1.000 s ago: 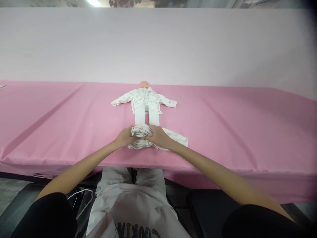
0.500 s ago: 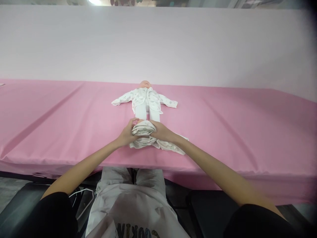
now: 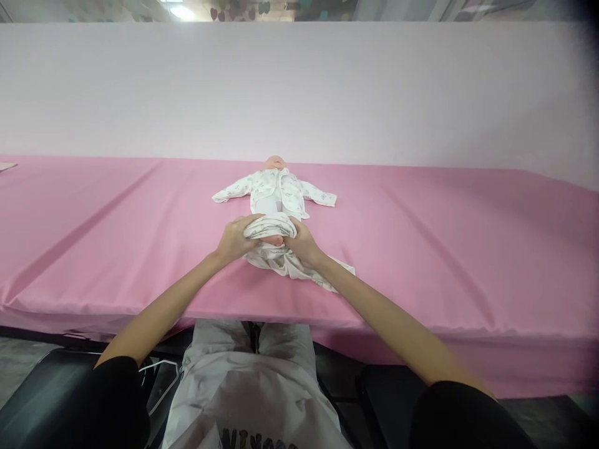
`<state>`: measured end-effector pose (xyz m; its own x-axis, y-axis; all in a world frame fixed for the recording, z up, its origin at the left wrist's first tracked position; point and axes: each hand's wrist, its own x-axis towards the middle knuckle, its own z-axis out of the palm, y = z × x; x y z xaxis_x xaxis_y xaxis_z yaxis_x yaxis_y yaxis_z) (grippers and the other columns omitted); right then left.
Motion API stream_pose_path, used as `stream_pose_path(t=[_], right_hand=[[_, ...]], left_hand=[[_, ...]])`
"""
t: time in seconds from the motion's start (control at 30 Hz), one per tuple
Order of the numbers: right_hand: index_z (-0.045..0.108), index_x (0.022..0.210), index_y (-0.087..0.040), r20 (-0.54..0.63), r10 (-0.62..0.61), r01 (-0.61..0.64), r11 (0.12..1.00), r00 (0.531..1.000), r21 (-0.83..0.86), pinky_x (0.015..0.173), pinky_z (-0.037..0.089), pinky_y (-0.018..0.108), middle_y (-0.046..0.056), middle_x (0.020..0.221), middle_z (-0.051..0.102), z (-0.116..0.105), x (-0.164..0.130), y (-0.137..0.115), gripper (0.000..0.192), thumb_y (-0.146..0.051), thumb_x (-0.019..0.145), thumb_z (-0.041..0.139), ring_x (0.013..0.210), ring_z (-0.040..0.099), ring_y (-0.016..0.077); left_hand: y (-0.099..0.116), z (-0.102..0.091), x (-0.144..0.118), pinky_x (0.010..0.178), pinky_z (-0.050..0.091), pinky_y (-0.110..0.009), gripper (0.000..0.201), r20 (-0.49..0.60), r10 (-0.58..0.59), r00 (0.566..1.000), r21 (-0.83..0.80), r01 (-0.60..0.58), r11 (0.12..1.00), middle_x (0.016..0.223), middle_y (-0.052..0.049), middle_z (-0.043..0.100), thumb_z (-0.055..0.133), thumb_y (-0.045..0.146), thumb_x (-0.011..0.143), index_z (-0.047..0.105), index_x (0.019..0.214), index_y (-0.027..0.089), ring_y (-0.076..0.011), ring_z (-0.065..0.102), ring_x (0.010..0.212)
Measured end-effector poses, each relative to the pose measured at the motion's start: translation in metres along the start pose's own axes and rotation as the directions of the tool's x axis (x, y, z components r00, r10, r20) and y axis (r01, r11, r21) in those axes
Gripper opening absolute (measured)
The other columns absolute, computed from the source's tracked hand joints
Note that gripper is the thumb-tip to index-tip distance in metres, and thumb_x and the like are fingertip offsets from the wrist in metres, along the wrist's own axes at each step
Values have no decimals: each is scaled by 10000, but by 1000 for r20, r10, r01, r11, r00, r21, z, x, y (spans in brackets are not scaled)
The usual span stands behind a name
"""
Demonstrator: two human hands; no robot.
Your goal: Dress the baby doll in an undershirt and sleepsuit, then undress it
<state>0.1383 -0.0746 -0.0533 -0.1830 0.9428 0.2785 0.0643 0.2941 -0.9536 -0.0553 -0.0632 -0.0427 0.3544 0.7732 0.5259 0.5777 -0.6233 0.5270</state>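
Observation:
A baby doll [image 3: 276,163] lies on its back on the pink cover, its head toward the wall. It wears a white patterned jacket [image 3: 292,193] with the sleeves spread and the front parted, over white legwear. My left hand [image 3: 234,238] and my right hand [image 3: 303,242] grip opposite sides of bunched white patterned baby pants [image 3: 269,226], around the doll's lower legs. A doll's foot [image 3: 272,240] pokes out of the gathered cloth, between my hands. The other part of the pants lies loose toward me, passing under my right wrist.
The pink cover [image 3: 116,249] drapes over the table's front edge, with creases on both sides. Behind stands a white wall [image 3: 299,93]. A pale flat item [image 3: 7,166] is at the far left. Black chairs [image 3: 47,380] and a white cable [image 3: 163,386] are below the table.
Both hands have moved the bunched pants away from me, up over the doll's feet. A foot now shows through the near side of the cloth, and less of the white legs is visible.

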Motion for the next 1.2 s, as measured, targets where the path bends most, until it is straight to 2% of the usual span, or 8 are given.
stream_pose_path(t=[0.1, 0.23, 0.33, 0.47, 0.7, 0.93, 1.1, 1.2], right_hand=[[562, 1001, -178, -7, -41, 40, 996, 999, -74, 819, 465, 322, 50, 1014, 624, -3, 2, -2, 382, -208, 621, 580, 933, 563, 205], [570, 860, -179, -32, -106, 98, 979, 994, -179, 766, 458, 324, 14, 856, 607, -5, 16, 3, 221, -204, 641, 555, 828, 552, 196], [571, 886, -173, -69, -65, 51, 980, 996, -190, 796, 450, 332, 17, 888, 609, -4, 27, 13, 247, -195, 641, 557, 863, 556, 200], [563, 995, -153, -50, 29, -38, 984, 998, -175, 849, 440, 341, 40, 995, 608, -5, 33, 22, 354, -197, 646, 605, 953, 561, 210], [573, 1056, -130, 179, 90, -17, 928, 980, -372, 856, 439, 353, 54, 1038, 612, -20, 45, 13, 524, -266, 587, 762, 955, 557, 218], [583, 1163, -179, 95, 13, 45, 813, 995, -581, 816, 471, 375, 104, 1167, 575, -49, 6, -20, 642, -434, 611, 787, 964, 565, 243], [589, 1184, -189, 239, 226, -23, 770, 944, -638, 775, 461, 323, 70, 1032, 641, -68, -43, -26, 532, -434, 725, 698, 894, 593, 209], [593, 1156, -165, 249, 229, 35, 666, 941, -745, 666, 405, 280, 42, 839, 643, -58, -59, -23, 382, -301, 799, 608, 723, 570, 173]], left_hand=[[-14, -2, 11, 964, 435, -345, 429, -23, 70, 997, -25, -71, 997, 1159, -94, 598, 651, 224, 676, 622, 1102, 174, -231, 551, 1102], [-36, 3, 27, 984, 435, -356, 401, 95, 132, 987, -229, -107, 968, 1273, -87, 548, 615, 207, 680, 594, 1079, 174, -229, 528, 1162], [-48, 11, 32, 919, 471, -323, 453, 123, 114, 986, -327, -68, 942, 1153, -72, 627, 577, 172, 688, 558, 1140, 149, -199, 599, 1040], [-58, 15, 27, 963, 437, -312, 560, 70, 78, 994, -243, -59, 968, 1203, -68, 612, 656, 203, 647, 551, 1195, 152, -213, 571, 1100], [-78, 4, 23, 833, 478, -309, 564, 281, -56, 958, -265, 133, 955, 1073, -66, 662, 753, 379, 623, 616, 1113, 135, -225, 607, 966], [-84, -22, 22, 869, 481, -344, 554, 432, -54, 900, -402, 246, 882, 1211, -100, 623, 706, 319, 689, 579, 1209, 174, -232, 591, 1062], [-46, -26, 33, 1039, 369, -412, 489, 130, 72, 989, -393, -15, 920, 1321, -74, 544, 533, 210, 740, 556, 1228, 212, -232, 466, 1253], [-10, -3, 40, 1073, 304, -427, 532, 194, 277, 941, -141, -252, 957, 1305, -72, 549, 527, 208, 720, 537, 1252, 208, -246, 445, 1258]])
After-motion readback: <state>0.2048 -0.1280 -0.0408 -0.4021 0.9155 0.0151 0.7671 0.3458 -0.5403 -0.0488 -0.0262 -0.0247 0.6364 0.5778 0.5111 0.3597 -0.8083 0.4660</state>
